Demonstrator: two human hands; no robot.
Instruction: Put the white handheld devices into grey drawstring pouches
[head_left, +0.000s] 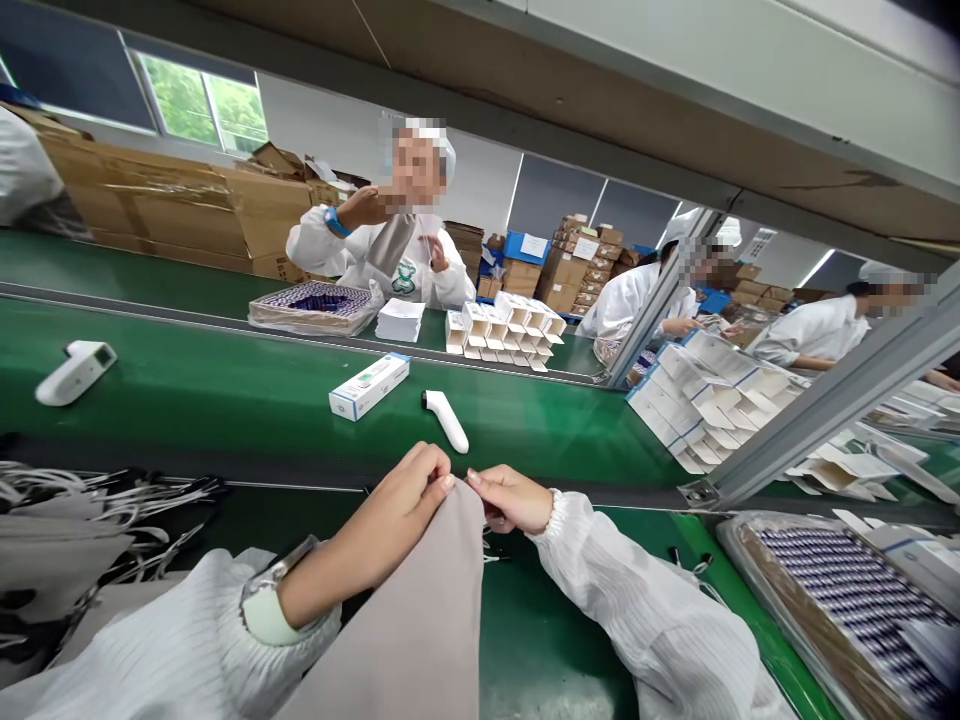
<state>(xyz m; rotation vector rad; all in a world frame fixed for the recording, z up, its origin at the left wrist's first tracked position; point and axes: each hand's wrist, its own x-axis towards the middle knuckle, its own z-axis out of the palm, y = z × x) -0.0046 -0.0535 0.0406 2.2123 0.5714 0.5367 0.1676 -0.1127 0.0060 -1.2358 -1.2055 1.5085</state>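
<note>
A grey cloth pouch (420, 610) hangs from my two hands above the green work surface, its top edge gathered upward. My left hand (409, 510), with a pale green watch band at the wrist, pinches the top edge between thumb and fingers. Close beside it, my right hand (514, 497) is closed at the other top corner, thumb and forefinger together. White cord ends (491, 555) show just under the right hand. Beyond my hands, a white handheld thermometer (448, 422) lies on the green conveyor belt (225, 400).
A printed box (370, 386) and another thermometer (75, 373) lie on the belt. Grey pouches with white cords (67, 560) are piled at left. A tray of batteries (847, 600) sits at right, below a metal post (825, 390). Co-workers sit across the belt near stacked open boxes (510, 330).
</note>
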